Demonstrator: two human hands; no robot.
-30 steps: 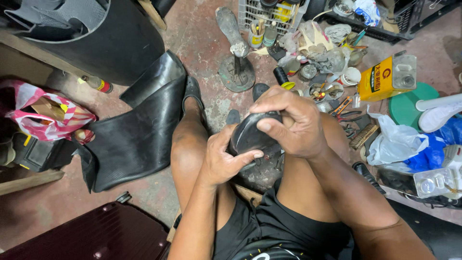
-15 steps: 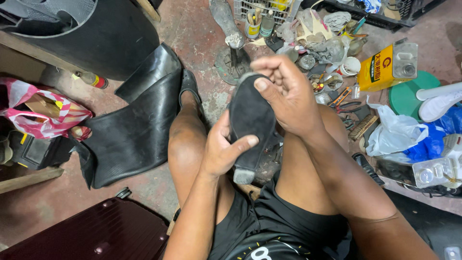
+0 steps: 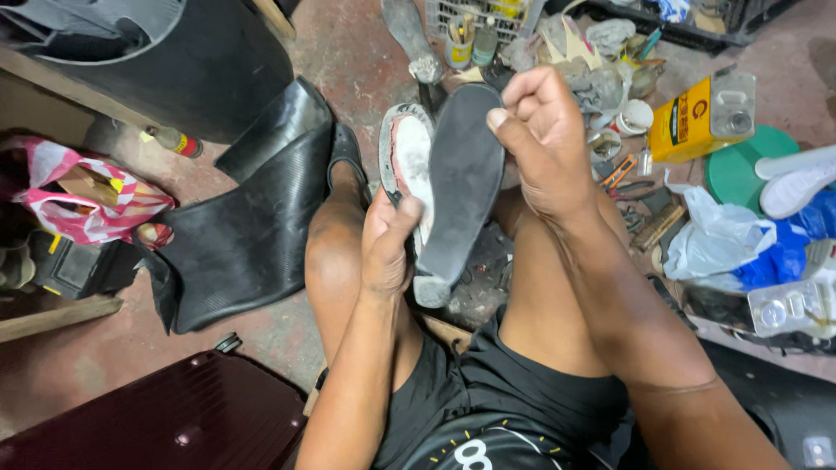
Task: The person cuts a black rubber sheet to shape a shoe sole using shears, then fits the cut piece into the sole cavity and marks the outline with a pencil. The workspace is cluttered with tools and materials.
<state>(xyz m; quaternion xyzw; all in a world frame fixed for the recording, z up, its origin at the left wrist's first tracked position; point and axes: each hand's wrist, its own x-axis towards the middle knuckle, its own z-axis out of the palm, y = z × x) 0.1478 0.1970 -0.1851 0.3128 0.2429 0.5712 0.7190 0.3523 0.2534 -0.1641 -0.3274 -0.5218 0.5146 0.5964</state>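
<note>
The left hand [image 3: 389, 248] is gripping the shoe [image 3: 407, 170] by its side, thumb pressed across the pale inner face, while the right hand [image 3: 542, 144] is pinching the toe end of the black sole [image 3: 461, 183] and pulling it away from the shoe. Both are being held above the person's knees, just this side of the iron shoe stand [image 3: 416, 43].

By the look of it, the peeling is well along: the sole is standing free of the shoe along most of its length, with the pale, reddish-stained underside exposed. Only the heel end, nearest the person's lap, is appearing to hold the two together, so that last stretch seems to be what is left.

Right of the stand, a wire basket [image 3: 470, 17] is holding bottles and small jars, though their contents are too small to tell. Farther right of it, a yellow tin can [image 3: 701, 117] with a metal cap is lying by a green lid [image 3: 740, 170]; a white cup [image 3: 634, 116] is sitting among scattered tools between the stand and the can. A clear plastic bag [image 3: 710, 239] is slumping below the can. Left of the stand, a large black tub [image 3: 165, 61] is holding dark scraps, a sheet of black rubber [image 3: 252, 226] is lying beside it, and a pink patterned bag [image 3: 83, 196] stuffed with paper is resting farther left.
</note>
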